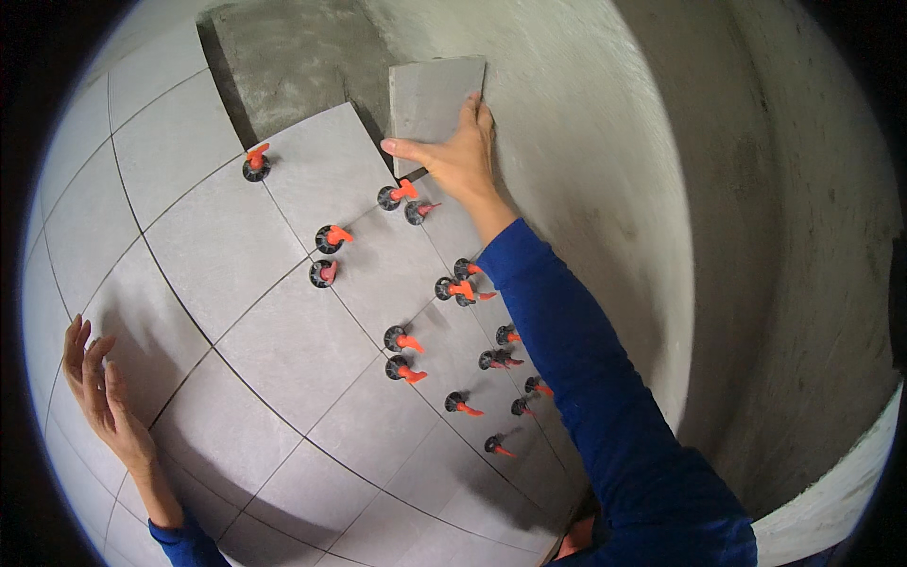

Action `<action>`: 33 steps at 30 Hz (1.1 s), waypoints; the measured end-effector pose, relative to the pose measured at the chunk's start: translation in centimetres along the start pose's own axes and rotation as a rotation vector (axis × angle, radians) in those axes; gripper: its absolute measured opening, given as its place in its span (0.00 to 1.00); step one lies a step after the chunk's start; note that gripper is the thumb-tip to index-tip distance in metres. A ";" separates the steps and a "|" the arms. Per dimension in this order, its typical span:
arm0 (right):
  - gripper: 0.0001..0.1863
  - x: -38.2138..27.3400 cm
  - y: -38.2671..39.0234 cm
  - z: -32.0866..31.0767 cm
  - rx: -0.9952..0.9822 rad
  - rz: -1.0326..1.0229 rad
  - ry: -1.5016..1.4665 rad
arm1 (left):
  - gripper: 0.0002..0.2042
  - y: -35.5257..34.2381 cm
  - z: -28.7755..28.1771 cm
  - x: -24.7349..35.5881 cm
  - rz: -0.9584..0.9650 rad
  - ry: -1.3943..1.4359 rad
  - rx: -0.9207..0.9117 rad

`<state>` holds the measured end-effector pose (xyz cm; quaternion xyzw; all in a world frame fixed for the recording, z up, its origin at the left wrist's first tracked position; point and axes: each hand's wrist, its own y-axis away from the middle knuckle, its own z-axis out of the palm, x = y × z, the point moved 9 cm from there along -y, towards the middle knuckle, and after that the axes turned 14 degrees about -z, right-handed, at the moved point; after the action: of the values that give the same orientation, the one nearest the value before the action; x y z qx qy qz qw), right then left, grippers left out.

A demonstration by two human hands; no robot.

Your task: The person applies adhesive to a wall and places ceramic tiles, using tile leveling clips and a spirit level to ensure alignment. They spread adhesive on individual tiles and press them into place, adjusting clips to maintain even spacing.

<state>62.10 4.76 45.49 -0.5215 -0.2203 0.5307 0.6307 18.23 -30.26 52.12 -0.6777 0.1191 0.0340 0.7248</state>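
Blue sleeve point(605, 350), nearest the viewer, leads to the right hand point(460, 156), whose thumb and fingers grip a small grey tile point(435, 99) by opposite edges, bordering the bare grey patch point(298, 57). Probably rigid, fairly light and brittle (corners especially), it suits an edge hold. Left hand point(106, 406): fingers loosely spread, grasping nothing, near laid tiles point(288, 350).

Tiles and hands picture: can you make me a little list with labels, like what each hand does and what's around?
Right hand: holding a small grey tile, thumb left, fingers right
Left hand: open, by the laid tiles; touching or not, can't tell
Clips: black discs with orange or reddish handles, along the joints
Bare patch: rough, grey, at the top
Sleeves: blue
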 end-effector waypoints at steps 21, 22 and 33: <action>0.79 -0.7 0.6 1.2 -0.058 -0.025 0.152 | 0.17 0.1 -0.3 -1.1 -0.002 0.040 -0.036; 0.79 -0.7 0.6 1.2 -0.049 -0.033 0.142 | 0.16 -0.1 -0.5 -0.9 -0.029 0.071 -0.006; 0.79 0.0 0.5 1.4 -0.080 0.010 0.177 | 0.15 -9.5 19.1 22.9 0.194 0.253 -0.283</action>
<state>60.70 5.32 45.55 -0.5922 -0.1822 0.4763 0.6239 44.85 -14.70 57.37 -0.7568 0.2680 0.0348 0.5951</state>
